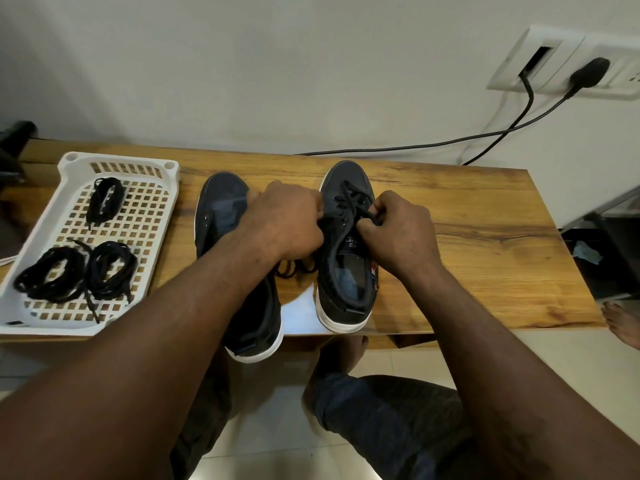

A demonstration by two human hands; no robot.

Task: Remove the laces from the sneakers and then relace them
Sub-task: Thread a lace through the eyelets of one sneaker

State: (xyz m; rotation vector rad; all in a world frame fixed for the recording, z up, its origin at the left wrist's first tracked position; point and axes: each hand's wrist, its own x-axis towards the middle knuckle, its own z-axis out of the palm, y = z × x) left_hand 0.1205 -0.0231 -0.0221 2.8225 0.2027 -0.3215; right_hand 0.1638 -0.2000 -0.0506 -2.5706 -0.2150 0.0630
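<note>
- The right hand (pixel 394 230) is curled tight, thumb and fingertips pinching a loop of the black lace (pixel 348 197) just above the tongue.
- The left hand (pixel 287 220) is also curled, gripping the near side of the laced sneaker (pixel 346 282) at its eyelet edge. What its fingertips hold there is hidden.
- The lace crosses only the eyelets beyond the hands, toward the toe. A loose length trails below the left wrist, between the two shoes.
- Step in hand, as I judge it: working the lace through this shoe's eyelets. Whether it is going in or coming out cannot be told from one view.
- The next move calls for steadying the flap with the left hand while the right draws the lace cleanly through one eyelet, without twisting it.
- The second sneaker (pixel 221 213) lies under the left forearm, showing no lace.
- Both shoes stand on the wooden surface (pixel 467 216).
- Well out past the left hand sits a white tray (pixel 52 329) holding coiled laces (pixel 105 200).
</note>
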